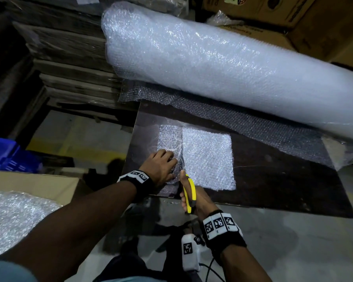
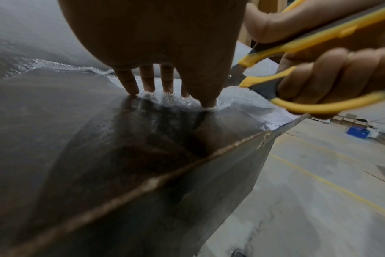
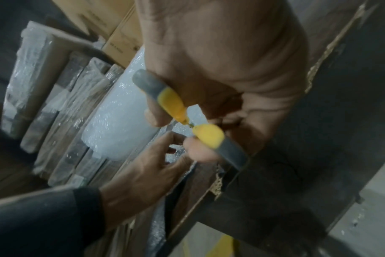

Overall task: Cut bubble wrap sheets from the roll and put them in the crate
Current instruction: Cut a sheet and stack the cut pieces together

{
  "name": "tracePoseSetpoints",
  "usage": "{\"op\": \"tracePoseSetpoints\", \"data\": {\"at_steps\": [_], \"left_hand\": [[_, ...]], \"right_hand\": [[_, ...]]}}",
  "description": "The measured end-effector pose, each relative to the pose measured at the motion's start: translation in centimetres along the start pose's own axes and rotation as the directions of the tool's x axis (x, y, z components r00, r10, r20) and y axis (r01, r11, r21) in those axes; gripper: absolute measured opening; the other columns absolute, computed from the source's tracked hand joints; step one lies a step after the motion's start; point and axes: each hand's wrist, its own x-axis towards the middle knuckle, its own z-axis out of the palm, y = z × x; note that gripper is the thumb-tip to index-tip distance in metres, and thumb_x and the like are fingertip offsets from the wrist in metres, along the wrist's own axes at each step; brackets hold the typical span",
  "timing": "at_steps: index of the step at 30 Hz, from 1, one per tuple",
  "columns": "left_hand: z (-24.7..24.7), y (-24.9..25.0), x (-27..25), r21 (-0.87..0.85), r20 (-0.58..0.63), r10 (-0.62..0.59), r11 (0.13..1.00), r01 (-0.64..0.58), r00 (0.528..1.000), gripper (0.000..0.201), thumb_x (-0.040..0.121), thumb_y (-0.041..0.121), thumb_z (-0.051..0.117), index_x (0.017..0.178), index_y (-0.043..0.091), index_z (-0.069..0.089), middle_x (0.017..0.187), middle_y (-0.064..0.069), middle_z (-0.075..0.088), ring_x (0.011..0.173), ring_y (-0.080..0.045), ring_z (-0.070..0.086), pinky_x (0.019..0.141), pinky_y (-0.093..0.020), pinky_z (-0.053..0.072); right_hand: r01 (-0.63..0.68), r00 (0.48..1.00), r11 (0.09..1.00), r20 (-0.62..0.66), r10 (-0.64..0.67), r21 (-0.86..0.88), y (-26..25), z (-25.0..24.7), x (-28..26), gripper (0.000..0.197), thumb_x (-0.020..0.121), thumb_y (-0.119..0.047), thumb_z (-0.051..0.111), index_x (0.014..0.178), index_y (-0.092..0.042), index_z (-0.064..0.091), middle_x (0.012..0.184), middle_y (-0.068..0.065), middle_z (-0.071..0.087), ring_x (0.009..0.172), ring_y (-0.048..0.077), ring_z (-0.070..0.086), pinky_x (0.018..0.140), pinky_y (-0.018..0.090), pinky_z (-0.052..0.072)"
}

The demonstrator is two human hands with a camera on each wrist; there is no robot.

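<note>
I press my left hand flat, fingers straight, on the narrow bubble wrap strip at the near left corner of the dark board. My right hand grips the yellow scissors, fingers curled through the handles; the blades are mostly hidden between the strip and the folded bubble wrap sheet beside it. The big roll lies along the board's far edge, cut off at the right. Left of the board, a blue crate shows only partly; the right wrist view is blurred.
</note>
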Motion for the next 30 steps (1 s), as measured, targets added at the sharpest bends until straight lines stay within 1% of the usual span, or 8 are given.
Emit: {"op": "tracePoseSetpoints", "data": {"at_steps": [5,10,16,20,22,24,27,30], "left_hand": [[-0.1,0.1,0.1,-0.002,0.005,-0.012,1.0,0.012,1.0,0.046,0.083,0.055,0.064,0.117,0.025,0.056,0.13,-0.002,0.051,0.117,-0.025,0.047,0.087,-0.042,0.044],[-0.3,0.1,0.2,-0.015,0.011,-0.014,1.0,0.014,1.0,0.045,0.083,0.054,0.064,0.115,0.023,0.058,0.129,-0.003,0.052,0.116,-0.026,0.048,0.086,-0.042,0.044],[-0.6,0.2,0.2,-0.04,0.035,-0.02,0.999,0.021,0.999,0.044,0.083,0.049,0.064,0.117,0.022,0.059,0.131,-0.004,0.053,0.118,-0.027,0.05,0.088,-0.042,0.045],[-0.7,0.1,0.3,-0.021,0.041,-0.018,1.0,0.019,0.999,0.045,0.084,0.052,0.062,0.119,0.023,0.058,0.131,-0.003,0.053,0.116,-0.026,0.049,0.087,-0.041,0.045],[-0.5,0.1,0.4,-0.017,0.041,-0.02,1.0,0.021,0.999,0.045,0.083,0.052,0.063,0.118,0.024,0.058,0.129,-0.003,0.053,0.115,-0.025,0.049,0.087,-0.04,0.045],[-0.6,0.0,0.6,-0.016,0.037,-0.015,1.0,0.016,0.999,0.045,0.082,0.051,0.065,0.116,0.024,0.059,0.127,-0.002,0.054,0.113,-0.025,0.051,0.084,-0.041,0.046],[-1.0,0.0,0.8,0.033,0.031,-0.009,0.999,0.008,0.999,0.043,0.078,0.052,0.068,0.108,0.022,0.062,0.116,-0.004,0.059,0.103,-0.027,0.055,0.075,-0.041,0.047],[-1.3,-0.4,1.0,0.073,-0.004,-0.066,0.995,0.066,0.998,0.045,0.075,0.055,0.071,0.102,0.02,0.063,0.111,-0.005,0.061,0.101,-0.027,0.055,0.076,-0.04,0.046]], "right_hand": [[-0.046,0.999,0.997,0.02,0.048,-0.056,-0.2,-0.2,0.3,0.087,0.058,-0.094,0.051,0.077,-0.009,0.061,0.05,0.003,0.054,0.043,0.02,0.053,0.047,0.024,0.046],[-0.034,0.999,0.998,-0.018,0.034,-0.048,-0.5,-0.2,0.9,0.092,0.048,-0.096,0.054,0.074,-0.008,0.062,0.045,0.003,0.051,0.04,0.021,0.051,0.047,0.026,0.043],[-0.06,0.998,0.998,-0.005,0.059,-0.032,-1.0,-0.5,1.0,0.076,0.063,-0.084,0.062,0.064,-0.008,0.058,0.046,0.003,0.052,0.039,0.019,0.05,0.043,0.022,0.043],[-0.084,0.996,0.996,0.009,0.084,-0.021,-1.2,-0.3,1.3,0.086,0.047,-0.09,0.06,0.064,-0.006,0.06,0.047,0.005,0.054,0.04,0.021,0.052,0.046,0.024,0.044],[-0.094,0.995,0.995,0.039,0.095,-0.024,-1.5,-0.2,1.6,0.088,0.046,-0.089,0.058,0.065,-0.004,0.061,0.048,0.006,0.055,0.041,0.022,0.053,0.047,0.024,0.046],[-0.098,0.994,0.995,0.036,0.099,-0.026,-1.6,-0.4,1.6,0.086,0.05,-0.089,0.062,0.065,-0.004,0.059,0.047,0.005,0.054,0.04,0.021,0.052,0.046,0.024,0.046],[-0.04,0.999,0.999,0.011,0.04,-0.02,-0.9,-1.0,1.4,0.073,0.07,-0.079,0.065,0.065,-0.007,0.056,0.046,0.004,0.051,0.039,0.019,0.049,0.041,0.021,0.041],[-0.036,0.999,0.999,0.009,0.036,-0.016,-0.6,-1.0,1.2,0.074,0.063,-0.082,0.064,0.065,-0.008,0.055,0.049,0.005,0.051,0.04,0.019,0.049,0.043,0.024,0.041]]}}
